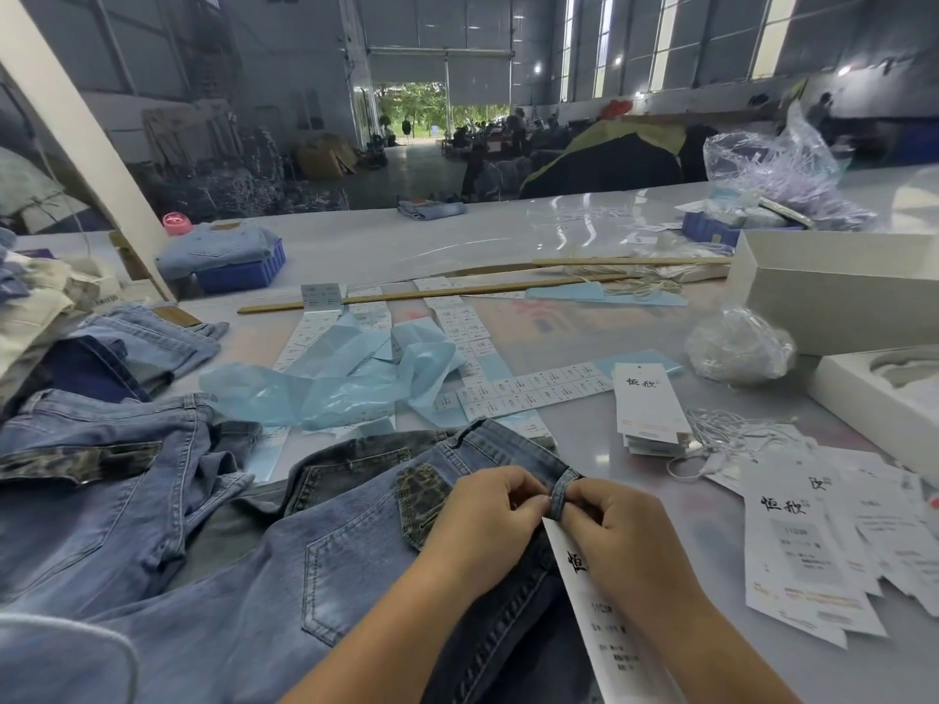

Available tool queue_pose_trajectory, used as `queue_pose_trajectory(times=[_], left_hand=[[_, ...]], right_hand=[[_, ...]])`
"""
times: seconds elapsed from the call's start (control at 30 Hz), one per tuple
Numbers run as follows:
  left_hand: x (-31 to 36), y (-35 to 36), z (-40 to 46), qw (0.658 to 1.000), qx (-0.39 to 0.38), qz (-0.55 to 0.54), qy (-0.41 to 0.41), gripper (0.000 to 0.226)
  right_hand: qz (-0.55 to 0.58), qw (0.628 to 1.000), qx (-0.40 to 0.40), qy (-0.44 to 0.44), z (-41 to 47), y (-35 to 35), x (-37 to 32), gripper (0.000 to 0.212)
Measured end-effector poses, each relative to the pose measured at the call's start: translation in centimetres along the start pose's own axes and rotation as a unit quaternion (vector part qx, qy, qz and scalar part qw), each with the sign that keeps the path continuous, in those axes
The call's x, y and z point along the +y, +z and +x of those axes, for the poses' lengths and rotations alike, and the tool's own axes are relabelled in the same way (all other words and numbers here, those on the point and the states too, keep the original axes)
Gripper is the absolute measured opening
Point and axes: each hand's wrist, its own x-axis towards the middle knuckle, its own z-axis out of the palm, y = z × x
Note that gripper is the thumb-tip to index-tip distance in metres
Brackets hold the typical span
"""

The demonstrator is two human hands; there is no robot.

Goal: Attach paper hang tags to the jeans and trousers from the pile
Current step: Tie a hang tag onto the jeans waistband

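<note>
- We have the jeans (325,541) spread on the worktop (635,480) right in front of us, waistband uppermost, with one belt loop (559,495) raised between our two hands.
- Our left hand (488,520) has its fingers curled in, pinching at the left side of the loop; our right hand (615,530) is curled the same way on the right side, and a paper hang tag (609,622) hangs from under it across the denim.
- We cannot make out the tag's string between the fingertips, so how far it is threaded is unclear.
- We judge the step to be tying the tag to the loop. To do it well, we should keep the loop lifted off the waistband, pass the string fully through it, and pull snug without creasing the paper.
- A loose white string bundle (731,439) and a tag stack (650,403) lie near our right, with more spread tags (808,546) beside them, ready for the next pair.
- More jeans (101,449) wait on our left.
- The tags carry two large black brush-style Chinese characters at the top; the smaller print below is too blurred to read.
- The label sheets (533,393) beyond the jeans show tiny print we cannot read.
</note>
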Motion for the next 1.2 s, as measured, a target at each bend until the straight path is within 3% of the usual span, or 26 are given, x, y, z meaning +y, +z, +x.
queue_pose_trajectory(times=[0.27,0.53,0.77,0.9,1.07,1.2], left_hand=[[0.1,-0.1,-0.5,1.0,-0.009,-0.004,-0.004,0.015],[0.0,-1.5,-1.0,0.989,0.06,-0.125,-0.051,0.031],[1.3,-1.7,-1.1,0.978,0.054,-0.196,-0.047,0.041],[1.6,-2.0,-1.1,0.976,0.062,-0.206,-0.02,0.024],[1.9,-2.1,-1.3,0.972,0.086,-0.218,0.008,0.012],[2.8,-1.9,-1.5,0.954,0.068,-0.29,0.027,0.012]], right_hand=[[0.035,0.999,-0.002,0.004,-0.1,-0.2,-0.3,0.018],[0.181,0.979,-0.026,0.092,-0.2,-2.6,0.0,0.02],[0.307,0.939,-0.115,0.103,0.1,-3.3,-1.4,0.034],[0.418,0.886,-0.156,0.127,0.3,-3.7,-1.7,0.044],[0.479,0.848,-0.188,0.127,-0.1,-3.6,-1.8,0.04],[0.511,0.828,-0.187,0.138,-0.6,-3.0,-2.5,0.031]])
